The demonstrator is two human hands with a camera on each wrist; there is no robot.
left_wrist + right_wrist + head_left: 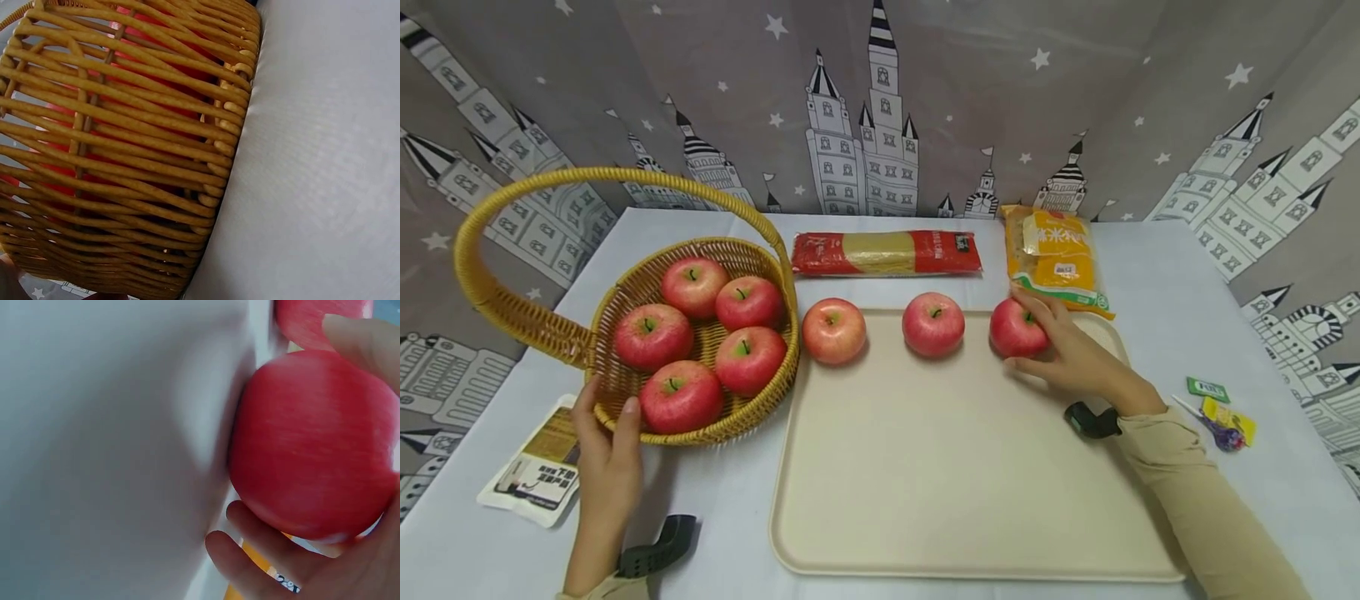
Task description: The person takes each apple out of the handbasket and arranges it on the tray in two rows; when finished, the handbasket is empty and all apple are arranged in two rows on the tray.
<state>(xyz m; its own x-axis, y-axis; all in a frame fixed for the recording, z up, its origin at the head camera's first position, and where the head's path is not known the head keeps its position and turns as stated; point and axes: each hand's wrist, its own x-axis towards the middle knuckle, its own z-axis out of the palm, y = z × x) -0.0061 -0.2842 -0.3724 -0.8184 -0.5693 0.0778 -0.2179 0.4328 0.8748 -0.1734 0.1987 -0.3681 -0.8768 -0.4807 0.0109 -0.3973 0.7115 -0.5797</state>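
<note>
red apple (1017, 329), yellow basket (752, 414), beige tray (955, 467)

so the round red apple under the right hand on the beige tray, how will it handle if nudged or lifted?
The round red apple looks smooth and glossy, so it may slip in a loose grip. Being round on the flat beige tray, it would probably roll if pushed. The right hand wraps it with curled fingers, which suggests a firm, rigid body.
</note>
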